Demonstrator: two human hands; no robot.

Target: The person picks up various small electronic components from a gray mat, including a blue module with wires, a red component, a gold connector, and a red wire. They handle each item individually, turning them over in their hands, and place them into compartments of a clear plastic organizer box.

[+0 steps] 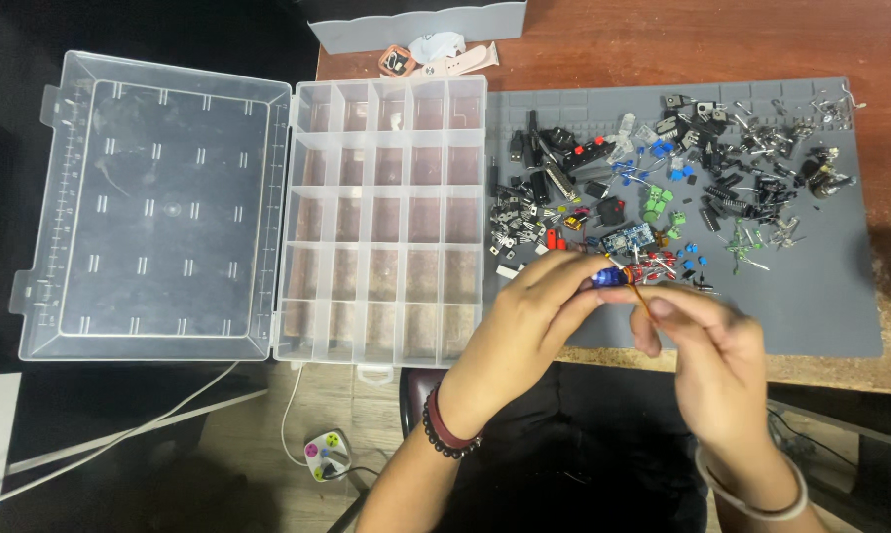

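Observation:
My left hand (529, 316) and my right hand (707, 345) meet over the near edge of a grey work mat (820, 306). Between their fingertips they hold a small blue cylindrical part (611, 278) with thin orange wire leads (643, 298). The left fingers pinch the blue body; the right thumb and forefinger grip the leads. Just beyond the fingers lie small red and blue electronic parts (653, 266). A clear plastic organiser box (381, 217) with several empty compartments stands open to the left of my hands.
The box's clear lid (159, 207) lies flat to the left. Several dark and coloured electronic components (682, 168) are scattered across the mat's far half. A grey container (416, 22) and a pink strap (445, 61) sit at the back. White cables (120, 434) run below the table.

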